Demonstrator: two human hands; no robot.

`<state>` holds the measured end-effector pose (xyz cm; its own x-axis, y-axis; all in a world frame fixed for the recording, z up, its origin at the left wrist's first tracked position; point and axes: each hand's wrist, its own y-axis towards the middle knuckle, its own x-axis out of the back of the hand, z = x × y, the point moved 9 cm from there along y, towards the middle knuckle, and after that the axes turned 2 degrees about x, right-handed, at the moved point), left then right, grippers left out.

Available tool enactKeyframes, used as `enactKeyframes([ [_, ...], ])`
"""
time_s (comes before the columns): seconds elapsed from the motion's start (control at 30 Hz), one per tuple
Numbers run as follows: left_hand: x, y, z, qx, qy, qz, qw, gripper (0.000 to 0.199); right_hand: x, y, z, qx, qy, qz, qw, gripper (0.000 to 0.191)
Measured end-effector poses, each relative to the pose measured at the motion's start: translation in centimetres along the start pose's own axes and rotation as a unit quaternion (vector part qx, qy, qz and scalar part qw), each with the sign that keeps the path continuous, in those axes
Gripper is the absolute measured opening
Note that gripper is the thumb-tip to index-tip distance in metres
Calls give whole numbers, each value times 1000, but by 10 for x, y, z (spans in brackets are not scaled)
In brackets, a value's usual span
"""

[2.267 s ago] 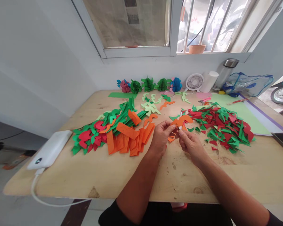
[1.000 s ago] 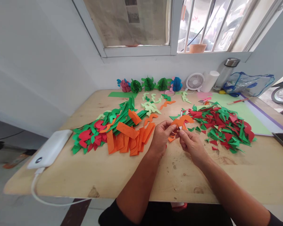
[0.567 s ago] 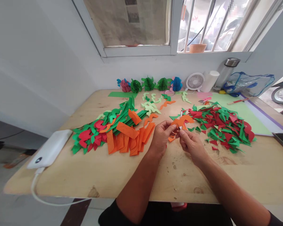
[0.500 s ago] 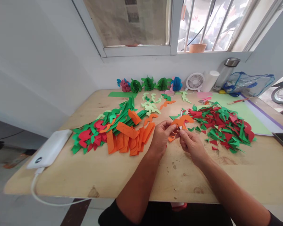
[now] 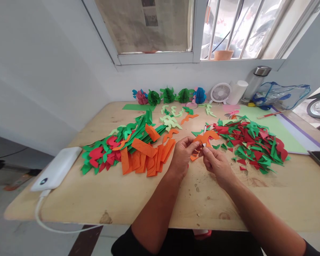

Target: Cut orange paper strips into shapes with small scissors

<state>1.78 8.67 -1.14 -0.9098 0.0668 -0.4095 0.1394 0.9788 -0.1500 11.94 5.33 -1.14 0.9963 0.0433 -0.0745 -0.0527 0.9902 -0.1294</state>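
Markings: dark round mark on the white power bank [image 5: 56, 169], too small to read. Dark patches behind the window pane [image 5: 149, 28], blurred.

Surface: pale wooden table [image 5: 96, 202], knots and stains visible. To my left, orange folded strips [image 5: 146, 156] lie against a heap of green and red cutouts [image 5: 109, 149]; to my right, a pile of red and green scraps [image 5: 256, 142].

Hands: my left hand [image 5: 181, 154] pinches the orange wavy cutout [image 5: 210, 136] between thumb and fingers, above the table's middle. My right hand [image 5: 216, 164] has thumb and fingers drawn together at its lower edge, on something slim and dark, too small to identify.

Room: pale wall [image 5: 117, 83]; along it, a row of paper honeycomb figures [image 5: 167, 95], white fan [image 5: 220, 93], steel-capped bottle [image 5: 256, 83]. Terracotta pot [image 5: 223, 55] by the window bars.
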Motion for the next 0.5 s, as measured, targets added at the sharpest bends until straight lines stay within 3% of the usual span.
enactKeyframes([
  [0.5,-1,1,1,2,-3,2,1000,20,0,0,0,4,8,0,1000,53],
])
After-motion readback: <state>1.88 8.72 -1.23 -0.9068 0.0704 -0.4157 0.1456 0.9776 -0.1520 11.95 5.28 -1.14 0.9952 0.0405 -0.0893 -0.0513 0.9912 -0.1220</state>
